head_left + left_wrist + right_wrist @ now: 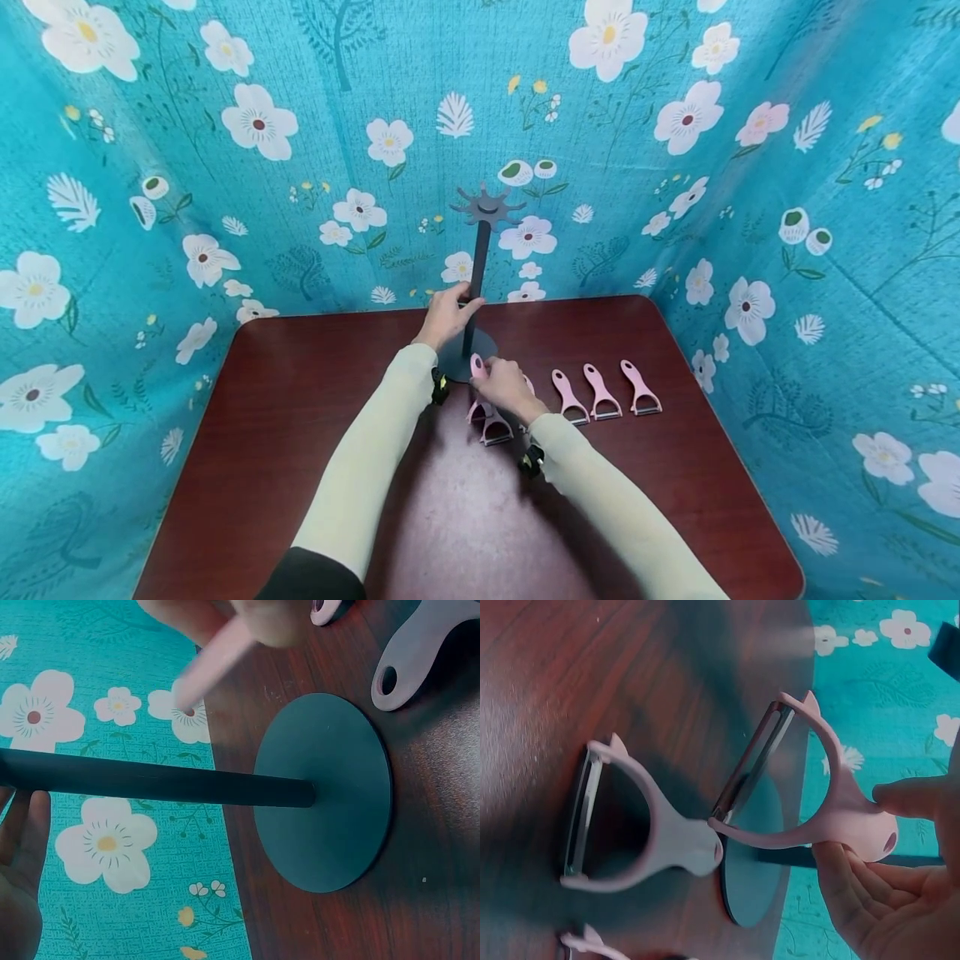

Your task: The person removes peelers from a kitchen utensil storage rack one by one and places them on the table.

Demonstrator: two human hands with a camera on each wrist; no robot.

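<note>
A dark stand (480, 258) with a round base (330, 840), an upright pole (187, 784) and a ring of curved hooks on top stands toward the back of the table. My left hand (447, 315) holds the pole about midway, thumb on its near side. My right hand (504, 385) pinches a pink Y-shaped peeler (844, 806) by its handle, raised in front of the base with the blade end down. Beneath it on the table lies another pink peeler (676, 840). The right forearm and hand partly cover one more peeler (529, 385).
Three more pink peelers, one of them (572, 398) nearest my right wrist, another (602, 392) beside it and the last (640, 387) farther right, lie in a row. The dark red table (300, 400) meets a blue flowered cloth (390, 208) behind and at the sides.
</note>
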